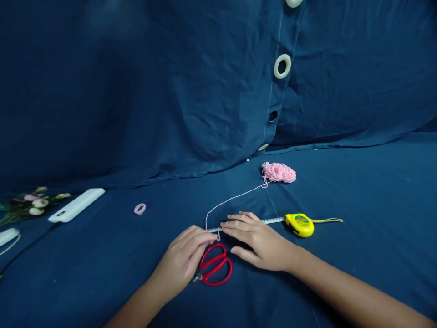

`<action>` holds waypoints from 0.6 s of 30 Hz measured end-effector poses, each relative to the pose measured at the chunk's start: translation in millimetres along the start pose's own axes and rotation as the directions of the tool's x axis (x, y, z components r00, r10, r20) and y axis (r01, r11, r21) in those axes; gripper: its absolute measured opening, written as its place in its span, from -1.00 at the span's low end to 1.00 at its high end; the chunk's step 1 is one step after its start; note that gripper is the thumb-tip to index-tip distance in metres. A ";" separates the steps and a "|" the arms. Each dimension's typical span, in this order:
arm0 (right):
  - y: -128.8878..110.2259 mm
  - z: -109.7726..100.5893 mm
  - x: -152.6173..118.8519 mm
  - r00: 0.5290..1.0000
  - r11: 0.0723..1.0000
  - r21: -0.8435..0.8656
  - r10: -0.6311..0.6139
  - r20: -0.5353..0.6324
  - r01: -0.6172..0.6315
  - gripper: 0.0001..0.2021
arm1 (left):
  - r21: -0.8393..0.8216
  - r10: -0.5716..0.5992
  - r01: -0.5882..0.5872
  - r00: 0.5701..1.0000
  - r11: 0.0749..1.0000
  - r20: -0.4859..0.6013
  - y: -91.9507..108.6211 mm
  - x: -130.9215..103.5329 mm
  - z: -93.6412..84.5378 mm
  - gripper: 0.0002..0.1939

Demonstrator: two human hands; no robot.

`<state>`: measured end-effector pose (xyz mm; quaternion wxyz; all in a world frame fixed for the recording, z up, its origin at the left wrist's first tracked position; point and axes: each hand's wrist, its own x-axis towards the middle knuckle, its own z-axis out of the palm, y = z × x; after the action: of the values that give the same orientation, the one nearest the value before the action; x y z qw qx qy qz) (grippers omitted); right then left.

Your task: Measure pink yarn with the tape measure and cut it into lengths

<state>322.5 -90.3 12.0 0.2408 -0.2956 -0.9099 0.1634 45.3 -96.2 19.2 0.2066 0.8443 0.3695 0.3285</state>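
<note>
Evidently pink yarn [279, 173] pinched in left hand [186, 255]; right hand [259, 241] spread over tape blade [274, 220]

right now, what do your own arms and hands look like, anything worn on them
Both the left hand and the right hand are ungloved. The left forearm and right forearm show no sleeve, watch, bracelet or cable within view. I see no rings or markings; fingernail detail is too small to tell.

yarn [279, 172], scissors [214, 268] on blue cloth [368, 200]
</note>
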 end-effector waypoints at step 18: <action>-7.7 2.9 -0.4 0.993 0.997 0.040 -0.058 -0.102 0.062 -0.72 | -0.760 -0.351 0.445 0.887 0.474 0.301 16.6 1.9 6.0 -0.81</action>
<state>317.8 -96.9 12.9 0.2974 -0.2708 -0.9014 0.1605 58.6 -106.1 25.6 0.6585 0.5602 0.3516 0.3590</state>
